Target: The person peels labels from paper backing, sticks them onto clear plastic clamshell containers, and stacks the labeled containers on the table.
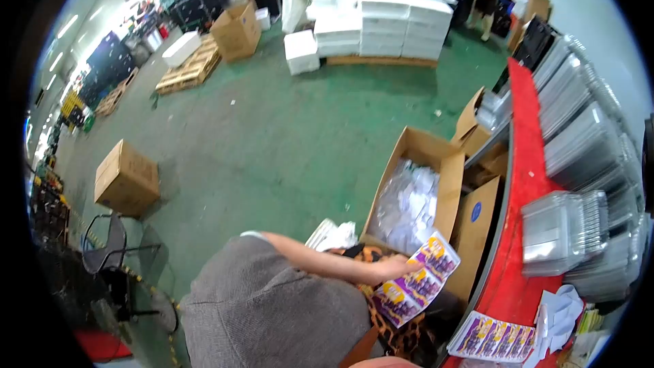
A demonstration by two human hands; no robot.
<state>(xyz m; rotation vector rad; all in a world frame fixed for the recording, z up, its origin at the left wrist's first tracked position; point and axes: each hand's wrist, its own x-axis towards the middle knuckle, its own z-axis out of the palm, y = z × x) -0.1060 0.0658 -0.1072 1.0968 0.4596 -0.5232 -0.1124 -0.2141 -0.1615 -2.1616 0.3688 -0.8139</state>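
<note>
My left hand (394, 269) is closed on a sheet of printed labels (426, 276), purple, white and yellow with dark fruit-like pictures. The sheet is tilted above my lap, in front of leopard-print cloth (371, 253). The bare forearm comes out of a grey short sleeve (272, 300). Just beyond the hand stands an open cardboard box (447, 174) holding clear plastic and crumpled white paper (412, 197). More matching label sheets (494, 338) lie on the near end of the red table. A blurred pinkish patch shows at the bottom edge; my right hand cannot be made out.
Stacked clear plastic containers (562, 228) stand on the red table (507, 286) at right. White boxes (381, 17) on a pallet stand across the green floor (266, 136). A closed carton (127, 177) and a chair (112, 249) are at left. Other people are farther back.
</note>
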